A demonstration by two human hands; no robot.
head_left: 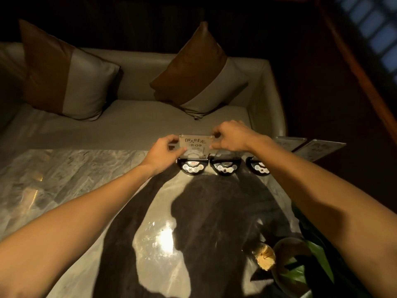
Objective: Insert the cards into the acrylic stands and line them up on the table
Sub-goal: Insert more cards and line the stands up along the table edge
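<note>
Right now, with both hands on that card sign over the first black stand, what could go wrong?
1. The sign is pinched only at its side edges by the left hand and right hand, so it could tilt going in.
2. The stands sit close together; a forearm may nudge one.
3. The two signs at the table's far right edge could get knocked off.

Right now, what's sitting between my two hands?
In the head view, the acrylic card stand marked 09 spans the gap: left hand pinches its left edge, right hand its upper right corner, above a black call-button base.
</note>
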